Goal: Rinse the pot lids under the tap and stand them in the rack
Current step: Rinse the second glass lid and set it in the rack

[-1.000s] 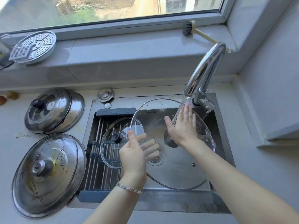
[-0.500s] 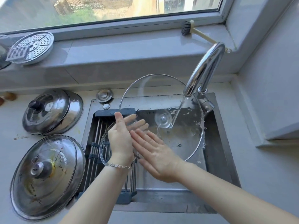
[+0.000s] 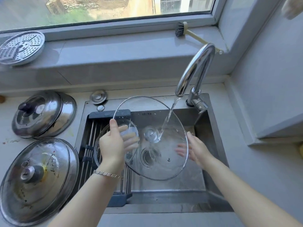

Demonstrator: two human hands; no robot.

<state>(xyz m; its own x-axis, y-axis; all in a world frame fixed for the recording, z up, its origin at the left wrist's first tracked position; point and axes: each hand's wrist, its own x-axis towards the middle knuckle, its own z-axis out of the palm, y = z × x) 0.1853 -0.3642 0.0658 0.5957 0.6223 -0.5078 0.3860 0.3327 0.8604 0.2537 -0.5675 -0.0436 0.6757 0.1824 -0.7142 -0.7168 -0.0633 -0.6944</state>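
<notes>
I hold a large glass lid (image 3: 164,161) tilted over the sink, its clear knob (image 3: 151,134) facing me. Water from the chrome tap (image 3: 195,71) lands right beside the knob. My left hand (image 3: 111,148) pinches the left rim, thumb in front and fingers behind the glass. My right hand (image 3: 198,149) holds the right rim, with its fingers showing through the glass. A smaller glass lid (image 3: 98,145) lies on the dark roll-up rack (image 3: 89,128) over the sink's left part, partly hidden by my left hand.
Two steel lids sit on the counter to the left, one far (image 3: 42,113) and one near, stained (image 3: 37,179). A perforated steamer plate (image 3: 21,46) and a brush (image 3: 180,30) are on the windowsill. The sink basin (image 3: 205,128) lies under the lid.
The large lid came down from standing upright to a tilt with its knob under the stream. My right hand moved from below my left hand to the lid's right rim.
</notes>
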